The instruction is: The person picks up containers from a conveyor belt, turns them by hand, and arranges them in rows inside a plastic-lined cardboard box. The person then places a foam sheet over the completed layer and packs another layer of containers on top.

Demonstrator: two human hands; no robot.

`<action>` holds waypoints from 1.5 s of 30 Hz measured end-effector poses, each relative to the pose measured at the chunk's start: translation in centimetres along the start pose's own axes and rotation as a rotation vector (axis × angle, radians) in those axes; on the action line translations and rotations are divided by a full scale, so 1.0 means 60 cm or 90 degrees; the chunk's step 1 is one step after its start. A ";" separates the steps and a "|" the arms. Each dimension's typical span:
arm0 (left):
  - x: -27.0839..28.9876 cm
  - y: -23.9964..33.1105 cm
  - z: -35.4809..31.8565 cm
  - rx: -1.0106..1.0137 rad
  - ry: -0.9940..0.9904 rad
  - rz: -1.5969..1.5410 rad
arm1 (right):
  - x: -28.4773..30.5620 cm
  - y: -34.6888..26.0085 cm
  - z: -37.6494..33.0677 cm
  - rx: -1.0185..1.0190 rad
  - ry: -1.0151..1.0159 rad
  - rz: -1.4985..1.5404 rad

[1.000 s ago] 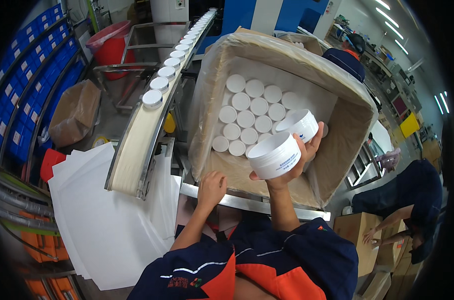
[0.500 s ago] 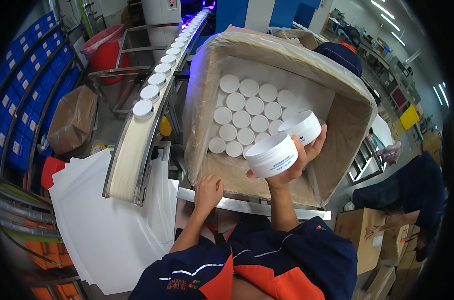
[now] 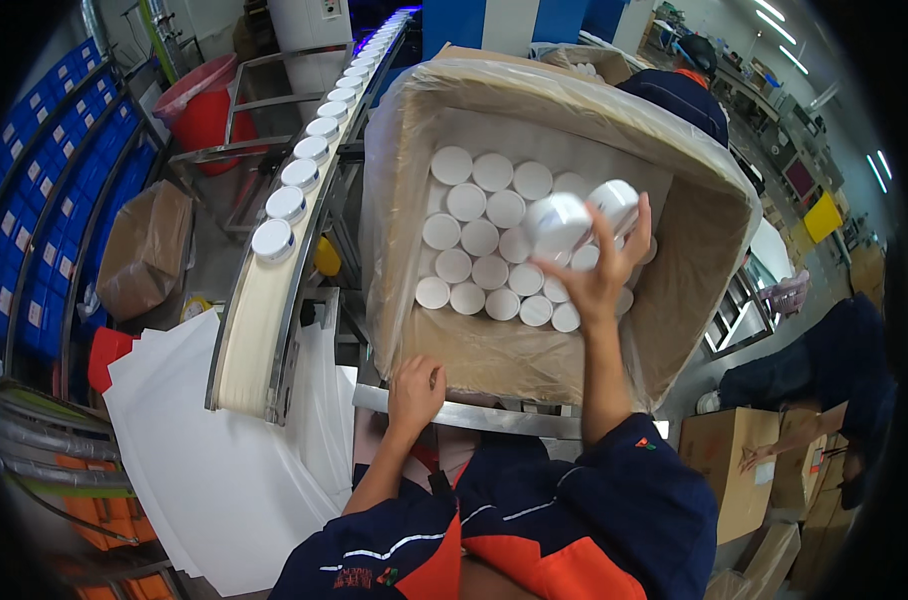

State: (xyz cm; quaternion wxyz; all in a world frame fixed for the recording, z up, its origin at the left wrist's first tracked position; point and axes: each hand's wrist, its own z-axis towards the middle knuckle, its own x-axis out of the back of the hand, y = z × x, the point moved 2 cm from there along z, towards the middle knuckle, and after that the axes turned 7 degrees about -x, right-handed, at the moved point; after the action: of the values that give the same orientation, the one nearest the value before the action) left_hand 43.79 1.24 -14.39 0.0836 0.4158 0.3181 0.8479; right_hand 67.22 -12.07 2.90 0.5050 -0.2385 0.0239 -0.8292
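Observation:
Over the lined box, my right hand (image 3: 604, 278) grips a white jar (image 3: 556, 226), blurred by motion, and a second white jar (image 3: 614, 203) beside it. Both are tilted, with their bases turned upward. Below them, rows of white round jars (image 3: 480, 237) stand on the floor of the large cardboard box (image 3: 534, 366), whose walls are covered by a clear plastic liner (image 3: 394, 180). My left hand (image 3: 417, 392) rests with curled fingers at the box's near edge, above the metal rail (image 3: 504, 418). Whether its fingers hold anything is hidden.
Left of the box, a conveyor belt (image 3: 249, 340) carries a line of white jars (image 3: 273, 240). White sheets (image 3: 204, 450) lie beneath it. Blue bins (image 3: 44, 190) stand far left. At right, a co-worker's hand (image 3: 759, 457) touches a carton (image 3: 726, 470); another person (image 3: 679, 105) is behind the box.
My right hand has moved forward and tipped the two jars from mouths up to bases up over the rows. The conveyor jars have come nearer. My left hand stays about the same.

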 end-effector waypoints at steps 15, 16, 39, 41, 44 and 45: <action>-0.011 0.009 0.017 0.067 -0.036 -0.017 | -0.181 0.464 0.014 -0.347 -0.075 -0.349; -0.011 0.009 0.018 0.056 -0.032 -0.018 | -0.179 0.465 0.007 -0.316 -0.111 -0.383; 0.004 -0.007 0.006 0.006 -0.015 -0.056 | -0.212 -0.377 -0.050 0.377 -0.406 0.401; -0.002 -0.007 0.003 -0.002 -0.009 -0.059 | -0.273 -0.440 -0.063 0.397 -0.428 0.409; -0.012 -0.007 0.005 -0.027 -0.004 -0.081 | -0.360 -0.476 -0.082 0.398 -0.424 0.212; -0.012 -0.008 0.006 -0.023 -0.007 -0.079 | -0.381 -0.487 -0.083 0.362 -0.541 0.200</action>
State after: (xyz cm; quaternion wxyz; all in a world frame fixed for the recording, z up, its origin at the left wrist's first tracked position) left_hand 44.48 1.49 -14.96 0.1451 0.3981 0.3272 0.8446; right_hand 49.59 20.63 -1.83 0.6330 -0.4004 -0.3726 -0.5479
